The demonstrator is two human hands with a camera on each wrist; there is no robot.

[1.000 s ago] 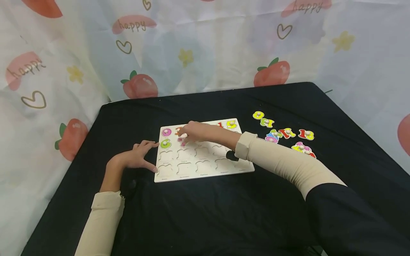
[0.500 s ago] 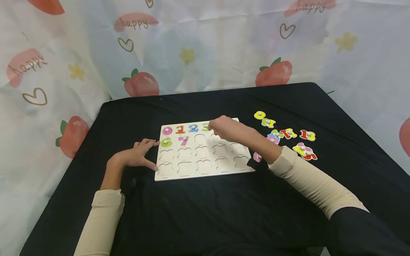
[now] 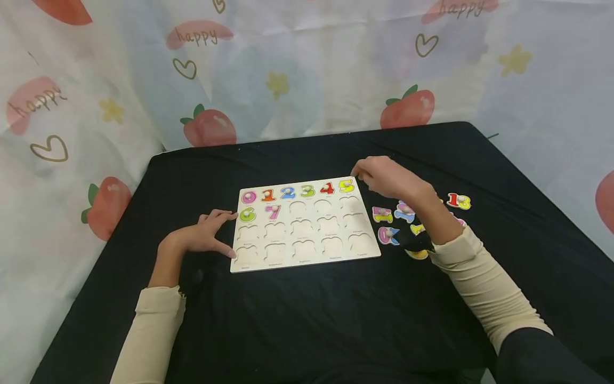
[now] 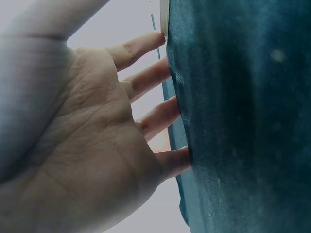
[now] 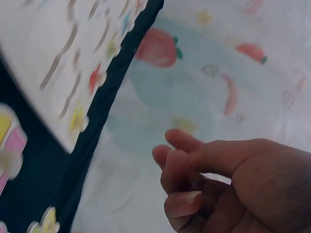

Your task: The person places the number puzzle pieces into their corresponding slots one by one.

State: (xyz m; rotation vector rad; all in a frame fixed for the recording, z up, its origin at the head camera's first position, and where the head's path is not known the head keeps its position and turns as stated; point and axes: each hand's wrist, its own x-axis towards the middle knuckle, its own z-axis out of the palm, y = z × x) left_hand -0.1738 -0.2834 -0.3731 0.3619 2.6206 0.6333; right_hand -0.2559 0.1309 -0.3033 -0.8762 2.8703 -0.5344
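Touching the number board (image 3: 312,229) at centre frame, a person's left hand (image 3: 205,234) spreads its fingers apart; the right hand (image 3: 387,176), loosely curled, hovers near the board's upper-right corner.

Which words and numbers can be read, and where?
"happy" (three times): backdrop cloth
"0": magenta piece in the board
"1": orange piece
"2": blue piece
"3": upper green piece
"4": red piece
"5": yellow piece
"6": lower green piece
"7": pink piece
"13": loose piece
Too small: captions under the slots
Unclear or hidden: other loose pieces
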